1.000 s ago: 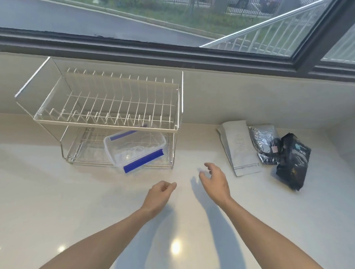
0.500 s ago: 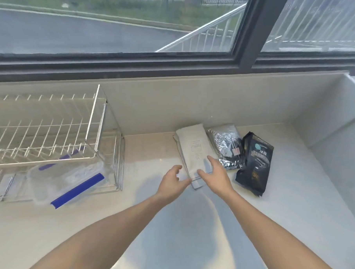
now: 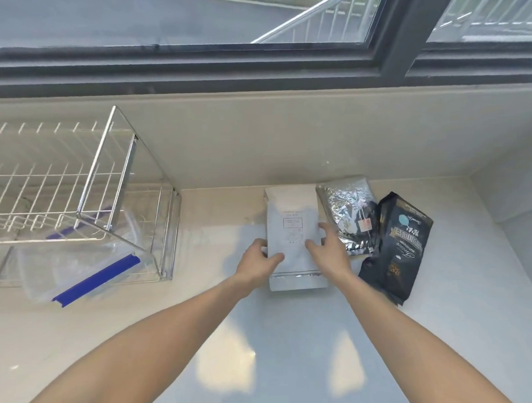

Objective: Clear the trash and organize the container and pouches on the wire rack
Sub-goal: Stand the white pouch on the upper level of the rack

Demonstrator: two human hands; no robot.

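Head view, one frame. Landmark: white pouch [image 3: 292, 230], lying flat on the pale counter [image 3: 295, 352], its long axis running away from the person, small printed label on the upper face

Left hand [image 3: 256, 261] at the left edge of the white pouch, thumb over the top face, fingers curled round the edge: it grips the pouch. Right hand [image 3: 328, 250] at the right edge of the same pouch, thumb on the top face, fingers [image 3: 325, 229] bent along the edge: also holding. Whether the pouch is lifted off the counter cannot be told

Just right of the white pouch: silver foil pouch [image 3: 349, 213], crinkled, a small pink tag on it, touching or nearly touching the white one. Right of that: black pouch [image 3: 396, 250] with light print, tilted, its upper corner overlapping the silver pouch's right edge

Well left of the white pouch: two-tier wire rack [image 3: 112, 189] against the wall. On its lower tier a clear plastic container [image 3: 78, 267] with blue clips [image 3: 97, 280], front end sticking out past the rack's front

Behind the white pouch: beige wall, above it a dark window frame [image 3: 253, 71]
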